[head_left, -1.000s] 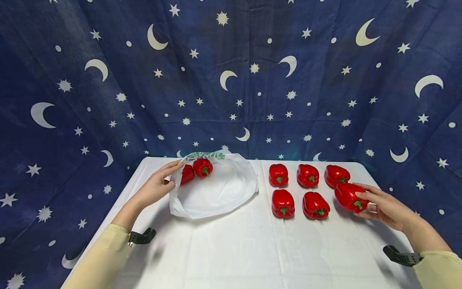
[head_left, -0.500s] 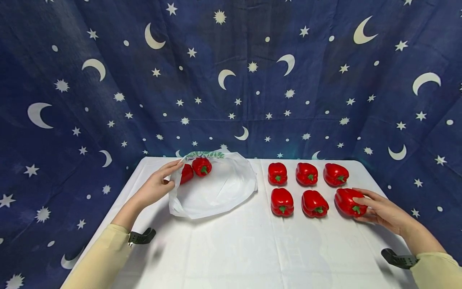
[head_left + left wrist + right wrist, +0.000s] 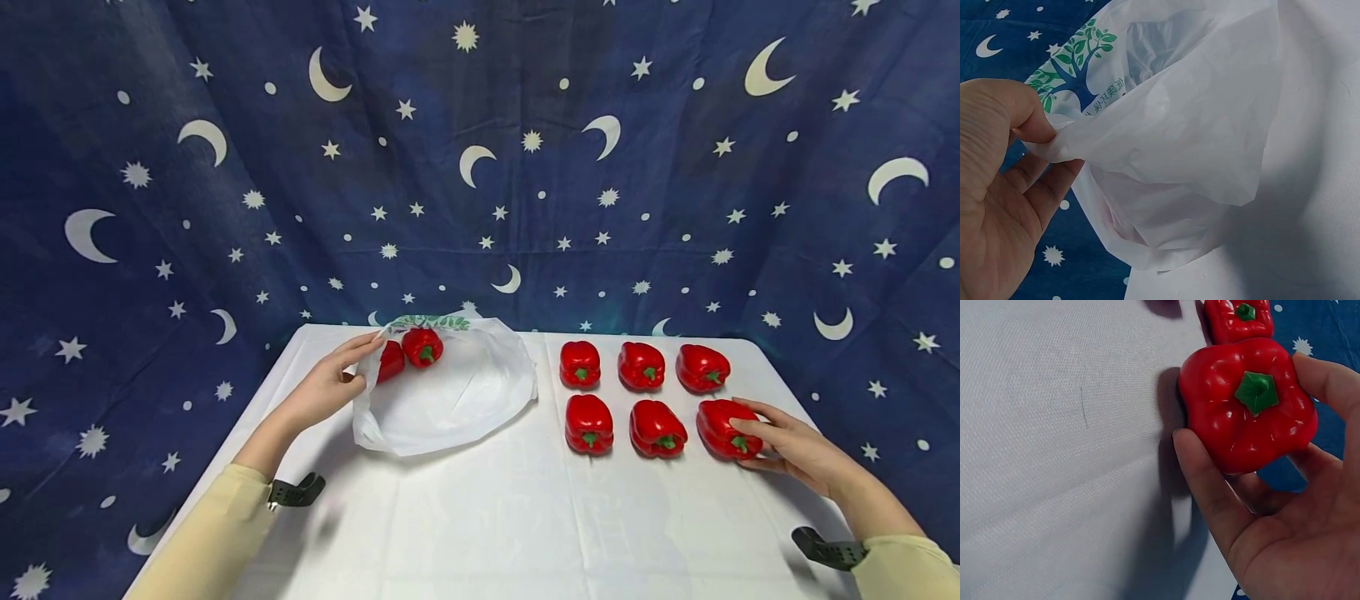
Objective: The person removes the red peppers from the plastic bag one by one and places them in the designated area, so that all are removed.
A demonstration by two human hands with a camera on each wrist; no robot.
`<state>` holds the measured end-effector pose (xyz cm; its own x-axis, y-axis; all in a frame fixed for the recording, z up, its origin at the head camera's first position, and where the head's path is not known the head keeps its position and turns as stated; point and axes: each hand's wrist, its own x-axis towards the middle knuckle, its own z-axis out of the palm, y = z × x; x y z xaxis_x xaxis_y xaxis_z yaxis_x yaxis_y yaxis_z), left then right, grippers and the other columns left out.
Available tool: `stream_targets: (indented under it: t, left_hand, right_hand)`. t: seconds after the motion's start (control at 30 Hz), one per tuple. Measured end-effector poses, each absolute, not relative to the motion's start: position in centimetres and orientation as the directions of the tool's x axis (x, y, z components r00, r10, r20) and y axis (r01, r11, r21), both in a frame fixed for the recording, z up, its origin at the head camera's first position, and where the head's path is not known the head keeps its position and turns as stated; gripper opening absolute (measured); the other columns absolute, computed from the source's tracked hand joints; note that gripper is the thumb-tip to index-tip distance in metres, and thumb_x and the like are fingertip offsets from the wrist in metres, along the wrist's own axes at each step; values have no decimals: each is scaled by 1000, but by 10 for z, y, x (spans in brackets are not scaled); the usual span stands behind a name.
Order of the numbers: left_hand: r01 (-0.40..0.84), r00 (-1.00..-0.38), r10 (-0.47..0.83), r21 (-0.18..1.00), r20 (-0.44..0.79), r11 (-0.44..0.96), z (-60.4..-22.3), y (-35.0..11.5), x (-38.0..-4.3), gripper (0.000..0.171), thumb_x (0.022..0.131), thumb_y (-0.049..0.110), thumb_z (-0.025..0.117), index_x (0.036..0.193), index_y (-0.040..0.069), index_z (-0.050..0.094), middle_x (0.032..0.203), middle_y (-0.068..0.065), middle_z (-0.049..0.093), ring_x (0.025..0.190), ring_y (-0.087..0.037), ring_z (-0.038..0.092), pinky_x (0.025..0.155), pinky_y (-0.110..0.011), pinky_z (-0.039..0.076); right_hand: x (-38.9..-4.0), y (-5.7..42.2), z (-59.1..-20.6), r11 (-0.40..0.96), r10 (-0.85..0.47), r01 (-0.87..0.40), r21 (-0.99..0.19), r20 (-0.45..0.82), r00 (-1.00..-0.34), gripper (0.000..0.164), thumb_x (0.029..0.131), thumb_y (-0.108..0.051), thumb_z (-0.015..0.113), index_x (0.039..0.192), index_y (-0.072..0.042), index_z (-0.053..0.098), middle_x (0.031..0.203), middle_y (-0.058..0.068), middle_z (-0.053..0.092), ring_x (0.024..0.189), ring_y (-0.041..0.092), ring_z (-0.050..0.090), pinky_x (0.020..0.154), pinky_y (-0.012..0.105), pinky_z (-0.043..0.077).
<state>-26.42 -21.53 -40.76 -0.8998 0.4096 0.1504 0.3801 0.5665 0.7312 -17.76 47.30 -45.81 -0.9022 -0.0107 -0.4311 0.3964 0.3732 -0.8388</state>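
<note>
My left hand [image 3: 322, 393] pinches the rim of a white plastic bag [image 3: 457, 417] at its left side, thumb over the folded edge. A green and blue tree print [image 3: 1075, 69] shows on the bag in the left wrist view. Two red bell peppers lie inside, one [image 3: 422, 347] with its green stem showing, the other partly behind the bag's wall. At the right, my right hand [image 3: 806, 454] holds another red bell pepper [image 3: 1244, 412] from its right side, thumb and fingers around it, stem towards me. It sits at the front right of the group on the table.
Several more red bell peppers, among them one at the back left [image 3: 580, 364] and one in front of it [image 3: 588, 423], stand in two rows on the white-covered table [image 3: 487, 525]. A dark blue curtain [image 3: 420, 167] with moons and stars hangs behind.
My right hand has lowered its bell pepper towards me, from overlapping the back right one to the front row's right end. The left hand keeps its hold on the bag.
</note>
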Motion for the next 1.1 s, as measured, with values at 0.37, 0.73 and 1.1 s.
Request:
stream_targets:
  t: [0.37, 0.73, 1.1]
  left_hand:
    - [402, -890, 421, 738, 176, 542, -407, -216, -264, 67, 94, -5, 49, 158, 15, 42, 165, -1, 29, 145, -28, 35, 86, -32, 48]
    - [384, -897, 414, 744, 158, 547, -406, -216, -261, 66, 95, -3, 49, 158, 15, 41, 166, 1, 28, 146, -26, 34, 87, -34, 48]
    - [375, -899, 411, 754, 152, 540, -405, -215, -263, 65, 96, -3, 48, 158, 15, 41, 166, 2, 27, 146, -25, 35, 87, -34, 49]
  right_hand:
    - [-178, 472, -452, 490, -17, 386, -782, -451, -892, 92, 105, -46, 53, 158, 9, 0, 151, 42, 18, 125, 51, 44, 95, 52, 53]
    - [-173, 482, -437, 593, 15, 298, -748, -360, -933, 90, 106, -48, 47, 155, 16, 5, 151, 47, 21, 124, 51, 51, 91, 49, 55]
    - [-180, 438, -389, 616, -20, 93, -782, -133, -991, 79, 105, -44, 53, 159, 6, 22, 153, 36, 30, 99, -4, 59, 90, 46, 56]
